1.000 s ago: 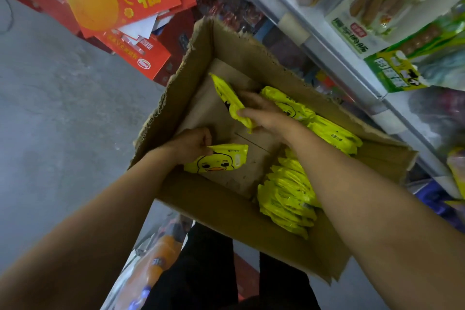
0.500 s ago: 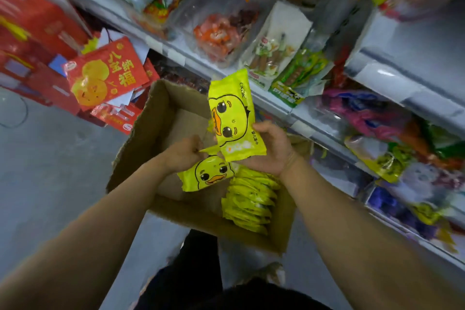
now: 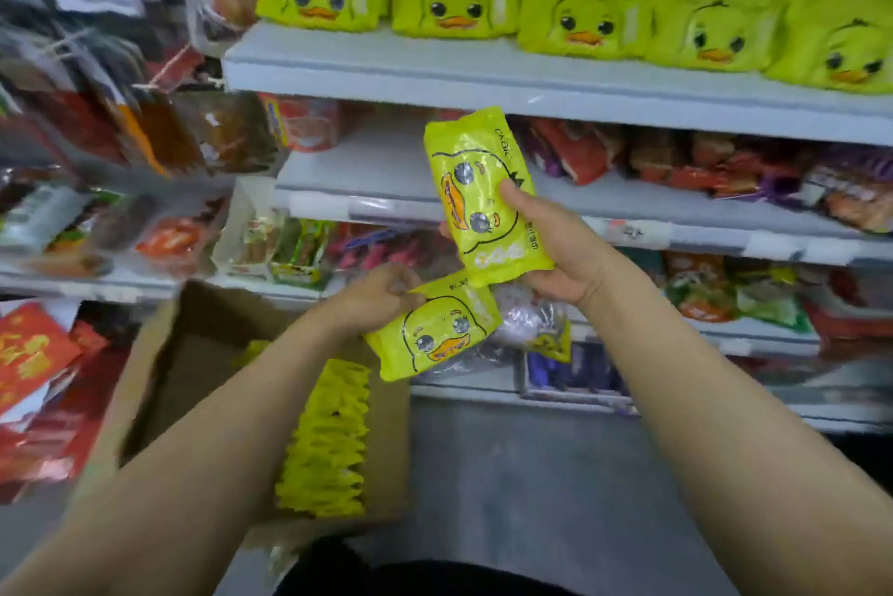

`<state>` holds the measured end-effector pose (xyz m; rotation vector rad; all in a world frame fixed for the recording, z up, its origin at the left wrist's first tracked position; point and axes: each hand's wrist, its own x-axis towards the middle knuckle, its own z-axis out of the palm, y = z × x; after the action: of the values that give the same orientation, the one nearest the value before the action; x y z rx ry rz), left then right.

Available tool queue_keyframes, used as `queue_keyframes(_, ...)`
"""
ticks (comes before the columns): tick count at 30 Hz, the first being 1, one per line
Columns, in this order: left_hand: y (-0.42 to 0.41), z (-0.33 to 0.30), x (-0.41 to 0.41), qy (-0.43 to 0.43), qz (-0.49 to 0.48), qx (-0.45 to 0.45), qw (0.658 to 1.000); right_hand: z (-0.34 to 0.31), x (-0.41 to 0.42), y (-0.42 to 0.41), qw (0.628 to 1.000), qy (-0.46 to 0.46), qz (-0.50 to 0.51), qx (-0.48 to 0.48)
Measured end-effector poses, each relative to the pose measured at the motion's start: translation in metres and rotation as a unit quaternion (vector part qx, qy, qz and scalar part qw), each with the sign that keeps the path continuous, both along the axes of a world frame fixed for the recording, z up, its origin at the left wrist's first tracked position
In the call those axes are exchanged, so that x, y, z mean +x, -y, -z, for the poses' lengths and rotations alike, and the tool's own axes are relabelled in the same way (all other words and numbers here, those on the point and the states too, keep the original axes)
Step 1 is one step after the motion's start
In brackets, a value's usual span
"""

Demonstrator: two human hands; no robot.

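The fingers of the right hand [image 3: 546, 252] are mostly hidden behind the upright duck packet [image 3: 483, 194]; only the thumb is plainly seen. The far left corner of the lower duck packet [image 3: 435, 334] is covered by the left hand [image 3: 377, 300], and its far edge is overlapped by the upright one. The cardboard box [image 3: 154, 383] and the yellow packets [image 3: 328, 441] inside it are blurred. The shelved duck packets [image 3: 454, 1] are cut off by the top edge. The small print on both held packets cannot be read.
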<state>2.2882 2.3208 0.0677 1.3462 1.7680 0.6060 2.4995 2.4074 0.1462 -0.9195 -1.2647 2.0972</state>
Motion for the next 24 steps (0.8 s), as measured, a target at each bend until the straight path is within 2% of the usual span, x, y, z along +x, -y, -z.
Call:
queue_keyframes(5, -0.056, -0.055, 0.111, 0.028, 0.093, 0.062, 0.993, -0.050, 0.128, -0.017, 0.978, 0.060, 0.182, 0.077)
queue_keyframes(11, -0.118, -0.119, 0.214, 0.001, 0.176, 0.106, 0.979, -0.110, 0.248, -0.029, 0.938, -0.015, 0.318, 0.135)
queue_keyframes(14, -0.145, -0.140, 0.264, 0.034, 0.210, 0.107, 0.971, -0.135, 0.296, -0.047, 0.926, 0.013, 0.335, 0.173)
queue_keyframes(18, -0.179, -0.164, 0.327, 0.071, 0.263, 0.053, 0.961, -0.162, 0.357, -0.077, 0.925, 0.069, 0.318, 0.195)
queue_keyframes(24, -0.242, -0.166, 0.403, 0.118, 0.253, 0.028, 0.960, -0.152, 0.430, -0.139, 0.921, 0.014, 0.345, 0.180)
